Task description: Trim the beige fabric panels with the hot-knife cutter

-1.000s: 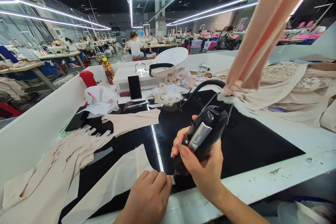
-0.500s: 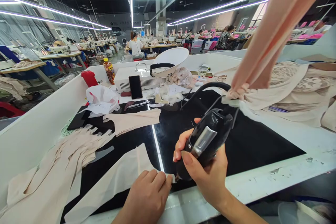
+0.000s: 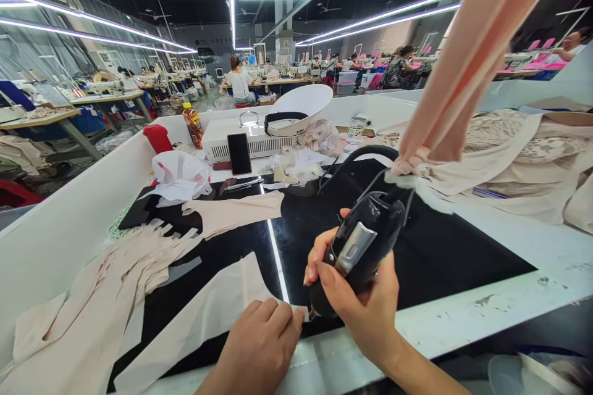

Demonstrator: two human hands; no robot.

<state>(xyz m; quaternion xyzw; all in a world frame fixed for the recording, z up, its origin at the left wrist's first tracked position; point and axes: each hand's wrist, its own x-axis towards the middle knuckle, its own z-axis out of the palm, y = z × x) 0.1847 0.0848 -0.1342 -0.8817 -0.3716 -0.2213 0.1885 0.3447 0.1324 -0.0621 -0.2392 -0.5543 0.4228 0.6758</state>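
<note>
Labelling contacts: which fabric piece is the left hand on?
The long pale piece whose right end lies under the left hand; the piece behind and the pile at left are untouched.

My left hand (image 3: 264, 336) covers part of the pale cloth (image 3: 213, 315), my right hand (image 3: 361, 305) some of the black tool (image 3: 365, 241). The top edge cuts off the pink strip (image 3: 467, 55). The near edge crops the left cloth pile (image 3: 92, 296).
</note>
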